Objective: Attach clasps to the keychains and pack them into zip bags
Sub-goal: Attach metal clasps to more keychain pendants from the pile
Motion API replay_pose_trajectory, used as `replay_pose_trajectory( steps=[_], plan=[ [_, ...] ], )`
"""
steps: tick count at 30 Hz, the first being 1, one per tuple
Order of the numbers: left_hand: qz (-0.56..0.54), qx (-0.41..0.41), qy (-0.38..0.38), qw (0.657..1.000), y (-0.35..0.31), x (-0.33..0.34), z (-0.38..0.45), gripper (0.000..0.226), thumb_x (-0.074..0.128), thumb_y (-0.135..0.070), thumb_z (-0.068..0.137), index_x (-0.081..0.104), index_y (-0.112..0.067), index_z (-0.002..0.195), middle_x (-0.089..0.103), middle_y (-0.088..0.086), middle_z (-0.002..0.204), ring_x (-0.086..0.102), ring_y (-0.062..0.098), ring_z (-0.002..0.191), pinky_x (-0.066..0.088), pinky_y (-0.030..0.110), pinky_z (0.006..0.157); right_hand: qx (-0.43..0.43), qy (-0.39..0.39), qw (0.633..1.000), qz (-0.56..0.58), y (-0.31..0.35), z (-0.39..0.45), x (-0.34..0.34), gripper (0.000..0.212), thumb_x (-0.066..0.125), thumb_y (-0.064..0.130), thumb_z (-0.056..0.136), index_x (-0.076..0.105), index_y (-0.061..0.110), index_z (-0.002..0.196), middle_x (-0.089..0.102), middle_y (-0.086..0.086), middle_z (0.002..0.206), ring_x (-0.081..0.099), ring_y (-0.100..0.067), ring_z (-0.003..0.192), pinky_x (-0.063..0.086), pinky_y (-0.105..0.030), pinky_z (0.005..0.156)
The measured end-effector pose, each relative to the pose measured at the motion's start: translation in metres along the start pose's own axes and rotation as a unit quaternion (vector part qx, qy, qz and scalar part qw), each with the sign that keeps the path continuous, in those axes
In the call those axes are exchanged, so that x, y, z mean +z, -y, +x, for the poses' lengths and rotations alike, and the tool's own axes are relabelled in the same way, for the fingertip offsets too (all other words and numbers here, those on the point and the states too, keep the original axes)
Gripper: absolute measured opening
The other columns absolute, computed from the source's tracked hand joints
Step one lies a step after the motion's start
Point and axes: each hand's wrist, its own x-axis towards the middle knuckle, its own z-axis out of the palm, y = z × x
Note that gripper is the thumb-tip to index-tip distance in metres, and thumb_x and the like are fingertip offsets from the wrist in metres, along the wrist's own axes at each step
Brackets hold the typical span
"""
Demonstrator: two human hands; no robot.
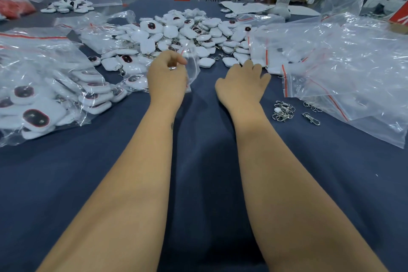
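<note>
While the left hand [166,77] pinches a small clear zip bag [191,66] near the tabletop's middle, the right hand [241,83] lies spread and holds nothing, fingertips touching a white keychain [230,61] at the heap's [187,33] near edge. Loose metal clasps [283,110] sit toward the right edge, beside empty zip bags [344,68]. Filled bags [44,86] lie along the left edge.

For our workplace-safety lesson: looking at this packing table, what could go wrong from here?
1. The left hand pinches a thin zip bag right beside the keychain pile; it could snag or slip.
2. The loose clasps lie near the right forearm, which might sweep them away.
3. The right hand reaches toward unclasped keychains next to the empty zip bags; one could be packed without a clasp.
</note>
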Motion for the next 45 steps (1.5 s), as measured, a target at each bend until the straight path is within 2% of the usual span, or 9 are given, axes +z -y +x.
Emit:
replay_pose_trajectory(
  steps=[6, 11, 15, 21, 26, 29, 35, 40, 45],
  plan=[
    [0.082, -0.037, 0.089, 0.992, 0.007, 0.003, 0.001, 0.035, 0.04, 0.002, 0.085, 0.067, -0.019, 0.086, 0.06, -0.002, 0.071, 0.049, 0.012, 0.054, 0.04, 0.018, 0.052, -0.04, -0.031, 0.998, 0.031, -0.005, 0.004, -0.006, 0.028, 0.05, 0.016, 0.088, 0.064, 0.012, 0.111, 0.059, -0.009, 0.119, 0.048, -0.031, 0.116, 0.034, -0.037, 0.09],
    [0.178, -0.035, 0.021, 0.983, 0.006, -0.001, 0.001, 0.032, 0.04, 0.004, 0.082, 0.033, -0.022, 0.064, 0.035, 0.0, 0.069, 0.031, 0.021, 0.07, 0.024, 0.029, 0.059, 0.135, -0.071, 0.988, -0.02, -0.043, 0.009, -0.021, 0.031, 0.054, 0.012, 0.084, 0.06, 0.009, 0.115, 0.056, -0.015, 0.126, 0.041, -0.037, 0.126, 0.032, -0.041, 0.1],
    [0.182, -0.031, -0.017, 0.983, 0.009, -0.002, 0.008, 0.031, 0.052, -0.007, 0.091, 0.059, -0.01, 0.121, 0.055, 0.01, 0.124, 0.054, 0.028, 0.11, 0.038, 0.025, 0.079, 0.11, -0.085, 0.99, 0.025, -0.045, 0.02, -0.026, 0.031, 0.052, 0.012, 0.086, 0.063, 0.008, 0.115, 0.051, -0.015, 0.129, 0.04, -0.036, 0.124, 0.033, -0.039, 0.098],
    [0.255, -0.043, -0.004, 0.966, 0.011, 0.0, 0.015, 0.036, 0.05, -0.007, 0.089, 0.034, -0.023, 0.06, 0.047, 0.0, 0.072, 0.044, 0.027, 0.071, 0.033, 0.026, 0.056, -0.051, 0.007, 0.964, 0.263, -0.004, 0.042, -0.001, 0.014, 0.045, 0.009, 0.087, 0.058, 0.005, 0.09, 0.058, -0.011, 0.103, 0.052, -0.032, 0.104, 0.036, -0.033, 0.071],
    [0.178, -0.066, -0.036, 0.981, 0.006, 0.018, 0.039, 0.046, 0.05, 0.001, 0.089, 0.056, -0.01, 0.133, 0.059, 0.007, 0.132, 0.055, 0.026, 0.121, 0.04, 0.025, 0.088, -0.07, 0.083, 0.903, 0.415, 0.011, 0.075, 0.016, 0.041, 0.052, 0.015, 0.095, 0.05, 0.009, 0.135, 0.048, -0.002, 0.139, 0.043, -0.014, 0.125, 0.03, -0.02, 0.102],
    [0.148, -0.079, -0.098, 0.981, 0.015, 0.021, 0.056, 0.047, 0.047, 0.004, 0.086, 0.06, -0.011, 0.128, 0.062, 0.004, 0.126, 0.058, 0.023, 0.114, 0.041, 0.024, 0.083, 0.005, 0.074, 0.856, 0.512, 0.007, 0.101, 0.021, 0.052, 0.052, 0.019, 0.097, 0.04, 0.014, 0.147, 0.042, 0.005, 0.145, 0.039, -0.009, 0.129, 0.027, -0.014, 0.099],
    [0.255, -0.049, -0.083, 0.962, 0.03, 0.028, 0.07, 0.05, 0.049, 0.004, 0.083, 0.062, -0.015, 0.127, 0.058, 0.007, 0.129, 0.056, 0.027, 0.115, 0.044, 0.033, 0.086, 0.112, -0.103, 0.946, 0.285, -0.033, 0.145, 0.028, 0.048, 0.037, 0.024, 0.094, 0.051, 0.007, 0.137, 0.049, -0.015, 0.141, 0.041, -0.028, 0.133, 0.028, -0.033, 0.109],
    [0.271, -0.042, -0.075, 0.959, 0.032, 0.029, 0.073, 0.051, 0.05, 0.003, 0.084, 0.061, -0.017, 0.129, 0.055, 0.008, 0.133, 0.054, 0.028, 0.119, 0.044, 0.035, 0.091, 0.069, 0.084, 0.985, 0.13, -0.021, 0.155, 0.04, 0.058, 0.029, 0.047, 0.098, 0.021, 0.034, 0.154, 0.004, -0.007, 0.165, 0.002, -0.036, 0.15, 0.001, -0.049, 0.121],
    [0.245, -0.049, -0.08, 0.965, 0.031, 0.029, 0.072, 0.051, 0.048, 0.002, 0.083, 0.062, -0.019, 0.127, 0.056, 0.004, 0.131, 0.054, 0.024, 0.119, 0.044, 0.032, 0.092, 0.008, 0.135, 0.983, 0.127, 0.007, 0.149, 0.042, 0.061, 0.029, 0.042, 0.093, 0.026, 0.033, 0.153, 0.014, -0.001, 0.164, 0.007, -0.032, 0.15, 0.005, -0.05, 0.121]
  ],
)
